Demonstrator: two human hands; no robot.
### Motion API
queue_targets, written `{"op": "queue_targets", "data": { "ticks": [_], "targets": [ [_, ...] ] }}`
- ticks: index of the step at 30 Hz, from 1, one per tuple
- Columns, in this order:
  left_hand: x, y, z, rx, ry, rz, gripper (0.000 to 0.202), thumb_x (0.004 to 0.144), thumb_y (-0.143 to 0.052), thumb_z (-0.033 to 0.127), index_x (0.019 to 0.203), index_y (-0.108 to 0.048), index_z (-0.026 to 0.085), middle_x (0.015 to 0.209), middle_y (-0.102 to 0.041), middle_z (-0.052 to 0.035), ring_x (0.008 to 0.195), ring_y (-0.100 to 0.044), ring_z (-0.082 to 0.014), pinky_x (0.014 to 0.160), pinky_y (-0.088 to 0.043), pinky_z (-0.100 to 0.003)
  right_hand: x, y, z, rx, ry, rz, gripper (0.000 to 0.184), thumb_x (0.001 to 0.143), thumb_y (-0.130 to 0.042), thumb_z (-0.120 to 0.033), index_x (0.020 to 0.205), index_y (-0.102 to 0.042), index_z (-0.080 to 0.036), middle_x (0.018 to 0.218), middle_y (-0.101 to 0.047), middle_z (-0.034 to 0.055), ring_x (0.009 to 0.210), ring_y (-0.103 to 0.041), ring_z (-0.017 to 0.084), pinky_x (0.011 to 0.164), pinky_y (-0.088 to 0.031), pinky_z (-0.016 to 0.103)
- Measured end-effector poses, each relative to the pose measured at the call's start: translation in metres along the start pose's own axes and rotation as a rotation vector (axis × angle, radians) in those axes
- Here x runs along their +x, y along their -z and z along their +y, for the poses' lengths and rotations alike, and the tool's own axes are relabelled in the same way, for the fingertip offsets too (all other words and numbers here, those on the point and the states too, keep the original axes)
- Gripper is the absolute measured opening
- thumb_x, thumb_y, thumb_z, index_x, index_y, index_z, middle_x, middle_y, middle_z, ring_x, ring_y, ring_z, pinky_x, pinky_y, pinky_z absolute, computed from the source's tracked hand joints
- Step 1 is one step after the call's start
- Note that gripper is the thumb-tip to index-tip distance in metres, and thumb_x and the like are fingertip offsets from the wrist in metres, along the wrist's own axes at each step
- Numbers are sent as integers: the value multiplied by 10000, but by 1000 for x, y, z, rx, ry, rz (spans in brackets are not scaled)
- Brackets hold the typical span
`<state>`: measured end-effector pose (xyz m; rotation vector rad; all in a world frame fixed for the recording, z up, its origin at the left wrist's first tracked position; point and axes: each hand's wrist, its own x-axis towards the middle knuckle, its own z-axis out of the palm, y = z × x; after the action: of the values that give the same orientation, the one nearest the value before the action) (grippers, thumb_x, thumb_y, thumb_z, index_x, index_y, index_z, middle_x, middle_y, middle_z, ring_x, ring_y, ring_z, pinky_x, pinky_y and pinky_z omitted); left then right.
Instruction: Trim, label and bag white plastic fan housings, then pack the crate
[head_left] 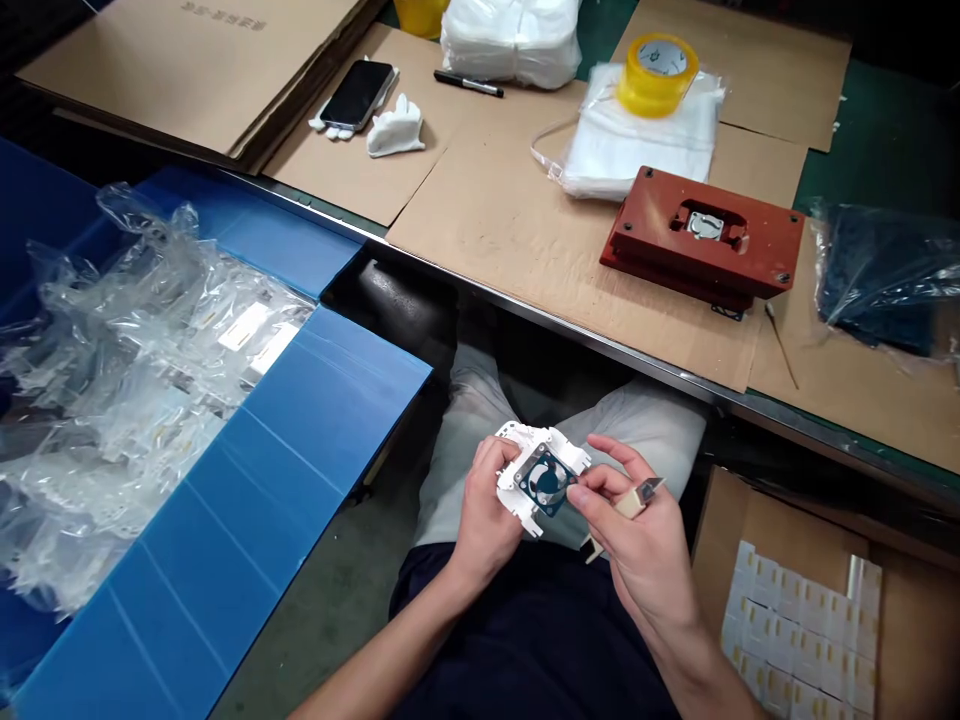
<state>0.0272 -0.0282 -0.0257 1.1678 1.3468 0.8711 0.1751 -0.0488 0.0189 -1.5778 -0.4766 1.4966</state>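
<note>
My left hand (pixel 490 495) is closed around the left side of a white plastic housing (pixel 521 436), held above my lap. On the housing lies a dark, square, fan-shaped piece (pixel 546 482) with a round opening and curved blades. The thumb and fingertips of my right hand (pixel 637 515) touch the right edge of this piece. Tucked across the same hand's fingers is a beige tool (pixel 628 503) with a metal end; the fingers partly hide it, and its exact kind cannot be made out.
A red fixture (pixel 667 235) with a small metal insert sits on the cardboard-covered bench (pixel 517 210). Yellow tape (pixel 657 75) rests on white bags. Bagged white parts (pixel 135 400) fill a blue bin (pixel 300 430) at left. A carton (pixel 720 510) holding rows of pieces stands lower right.
</note>
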Motion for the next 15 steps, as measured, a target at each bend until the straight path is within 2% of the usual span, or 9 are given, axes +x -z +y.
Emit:
{"op": "queue_targets", "data": {
  "ticks": [7, 15],
  "targets": [
    [0, -1, -2, 42, -21, 3, 223, 822, -709, 244, 796, -488, 219, 889, -545, -20, 853, -522, -201, 764, -387, -324, 1, 0, 0, 6, -4, 0, 540, 805, -805, -296, 1290, -570, -268, 715, -583, -57, 573, -460, 56, 444, -250, 190],
    [0, -2, -4, 71, -27, 5, 212, 830, -705, 264, 795, -500, 223, 893, -561, -19, 853, -531, -203, 774, -396, -325, 2, 1, 1, 0, 3, -5, 537, 809, -802, -293, 1290, -565, -257, 703, -608, -50, 597, -497, 67, 484, -312, 183]
  ]
}}
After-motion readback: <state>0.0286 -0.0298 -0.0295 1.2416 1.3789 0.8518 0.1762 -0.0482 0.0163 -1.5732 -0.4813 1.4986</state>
